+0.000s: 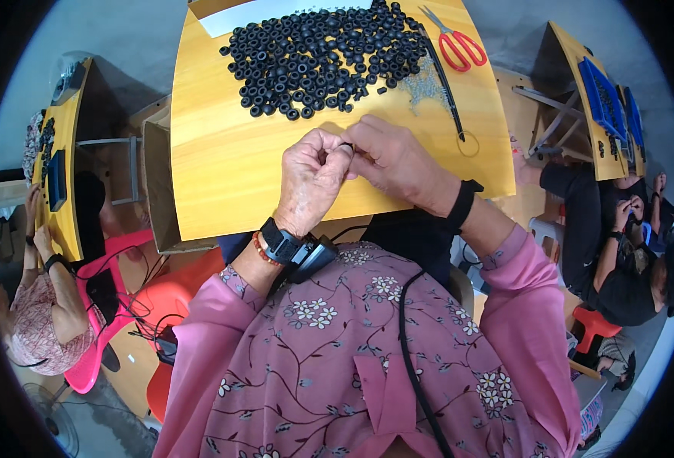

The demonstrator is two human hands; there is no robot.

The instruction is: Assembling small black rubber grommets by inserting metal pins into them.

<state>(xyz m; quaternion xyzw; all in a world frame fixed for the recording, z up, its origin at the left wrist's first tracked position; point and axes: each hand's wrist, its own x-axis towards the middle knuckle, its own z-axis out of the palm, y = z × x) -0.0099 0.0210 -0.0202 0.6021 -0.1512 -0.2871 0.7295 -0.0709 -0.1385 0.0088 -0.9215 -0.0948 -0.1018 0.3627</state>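
Note:
My left hand (310,179) and my right hand (398,159) meet over the near part of the table, fingertips pressed together. Between them a bit of a small black rubber piece (346,146) shows; the fingers hide most of it. Just beyond lies a wide spread of small black rubber rings and caps (299,65). At its right edge sits a loose heap of tiny pale grey-clear bits (426,85). A long thin black rod (445,80) slants beside that heap, with a thin wire loop (468,143) at its near end. Red-handled scissors (459,47) rest at the far right.
My hands are above a yellow wooden table (222,168). A white paper sheet (264,14) lies at its far edge. A cardboard box (161,179) stands against the left side. People work at tables on both sides, with blue trays (600,95) at the right.

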